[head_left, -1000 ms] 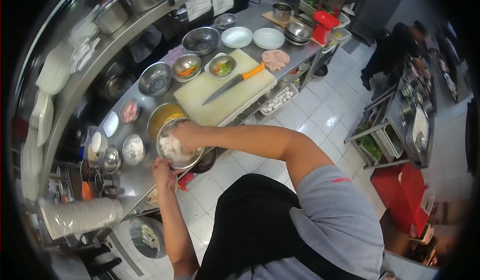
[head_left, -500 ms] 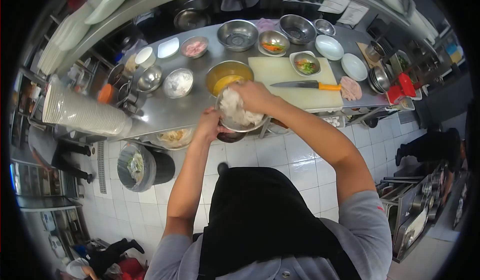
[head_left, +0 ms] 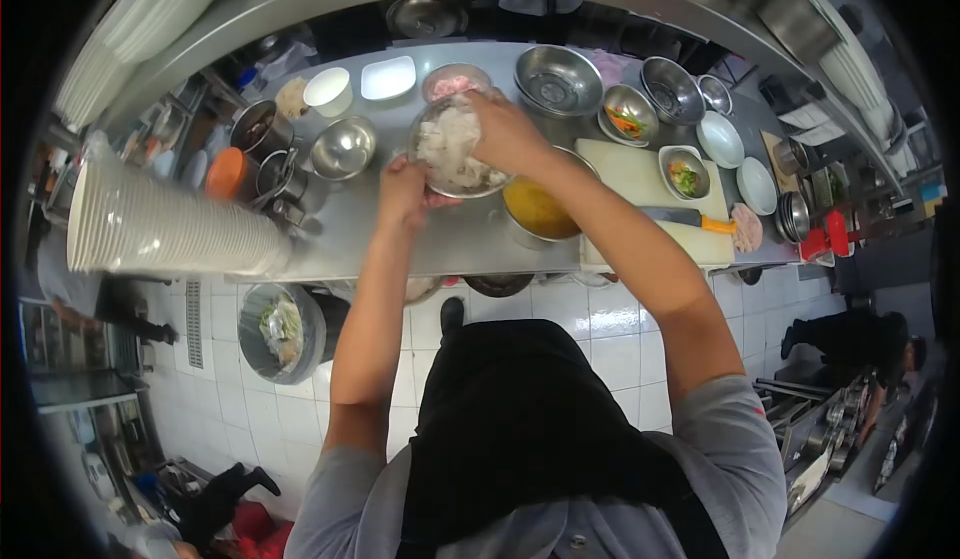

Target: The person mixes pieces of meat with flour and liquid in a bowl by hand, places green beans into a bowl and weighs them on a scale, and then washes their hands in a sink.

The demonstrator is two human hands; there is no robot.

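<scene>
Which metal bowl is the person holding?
The metal bowl with white pieces inside: the left hand holds its edge, the right hand reaches in. The other metal bowls are in neither hand.

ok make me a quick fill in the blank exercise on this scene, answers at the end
The left hand holds the bowl, while the ____ hand is at the white pieces in it.
The knife on the board has an ____ handle.
The tall stack of white dishes is on the person's ____ side.

Missing words: right, orange, left.
</scene>
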